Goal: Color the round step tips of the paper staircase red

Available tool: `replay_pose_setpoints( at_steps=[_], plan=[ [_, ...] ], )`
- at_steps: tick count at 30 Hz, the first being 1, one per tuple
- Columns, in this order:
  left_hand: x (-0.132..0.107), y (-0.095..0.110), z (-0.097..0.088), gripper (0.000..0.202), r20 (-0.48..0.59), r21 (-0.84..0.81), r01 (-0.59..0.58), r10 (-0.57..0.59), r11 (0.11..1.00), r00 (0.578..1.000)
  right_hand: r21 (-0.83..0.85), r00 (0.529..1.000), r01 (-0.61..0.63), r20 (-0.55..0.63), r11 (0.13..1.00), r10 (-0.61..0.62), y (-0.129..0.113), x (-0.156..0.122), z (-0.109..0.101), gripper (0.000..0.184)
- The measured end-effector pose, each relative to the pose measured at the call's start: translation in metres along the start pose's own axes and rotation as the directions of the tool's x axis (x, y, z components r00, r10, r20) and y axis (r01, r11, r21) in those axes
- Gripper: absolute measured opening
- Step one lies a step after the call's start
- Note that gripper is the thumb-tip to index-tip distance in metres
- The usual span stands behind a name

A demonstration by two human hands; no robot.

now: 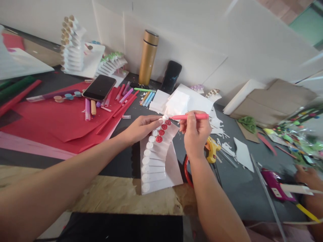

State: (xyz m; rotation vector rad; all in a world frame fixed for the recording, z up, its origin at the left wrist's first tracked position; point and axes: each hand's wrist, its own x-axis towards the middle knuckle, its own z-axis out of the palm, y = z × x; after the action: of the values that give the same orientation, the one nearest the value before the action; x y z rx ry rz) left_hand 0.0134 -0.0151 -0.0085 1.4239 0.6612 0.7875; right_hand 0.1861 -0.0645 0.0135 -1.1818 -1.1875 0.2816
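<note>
A curved white paper model [153, 161] with round rolled-paper discs along its edge lies on a white sheet at the table's front edge. Several discs near its far end are red [161, 132]; the others are white. My left hand [141, 128] pinches the far end of the model, thumb and fingers around a white disc [165, 118]. In my right hand [195, 132] is a pinkish-red felt-tip marker [189, 116], held like a pen. Its tip is at or very near that white disc; exact contact is too small to tell.
Red paper sheets [50, 124] with markers and a phone [99, 87] lie left. A gold flask [148, 57] and a dark phone [171, 76] stand behind. A yellow glue gun [212, 149] is beside my right forearm. At far right a person's hand [308, 176] nears a purple power strip [277, 186].
</note>
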Motion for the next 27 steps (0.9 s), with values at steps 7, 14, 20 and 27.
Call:
replay_pose_setpoints(
  at_steps=[7, 14, 20, 27],
  plan=[
    [0.0011, -0.0019, -0.0017, 0.046, 0.02, 0.001, -0.027, 0.027, 1.0, 0.999, -0.018, 1.0, 0.006, 0.006, 1.0, -0.006, 0.001, -0.0004, -0.0002, 0.02],
    [0.0009, -0.0009, -0.0013, 0.05, 0.032, 0.0, -0.001, 0.001, 1.0, 0.999, 0.005, 1.0, 0.009, 0.001, 1.0, -0.009, 0.0003, -0.0005, 0.0001, 0.019],
    [0.0014, -0.0035, -0.0025, 0.047, 0.038, -0.03, -0.011, 0.013, 0.999, 0.999, 0.002, 1.0, 0.001, 0.002, 1.0, -0.001, 0.0013, -0.0008, 0.0002, 0.019],
    [0.0014, -0.003, -0.0018, 0.049, 0.048, -0.056, 0.006, -0.003, 0.998, 0.999, -0.029, 1.0, 0.011, 0.001, 1.0, -0.011, 0.0023, -0.0002, -0.0011, 0.019]
  ],
)
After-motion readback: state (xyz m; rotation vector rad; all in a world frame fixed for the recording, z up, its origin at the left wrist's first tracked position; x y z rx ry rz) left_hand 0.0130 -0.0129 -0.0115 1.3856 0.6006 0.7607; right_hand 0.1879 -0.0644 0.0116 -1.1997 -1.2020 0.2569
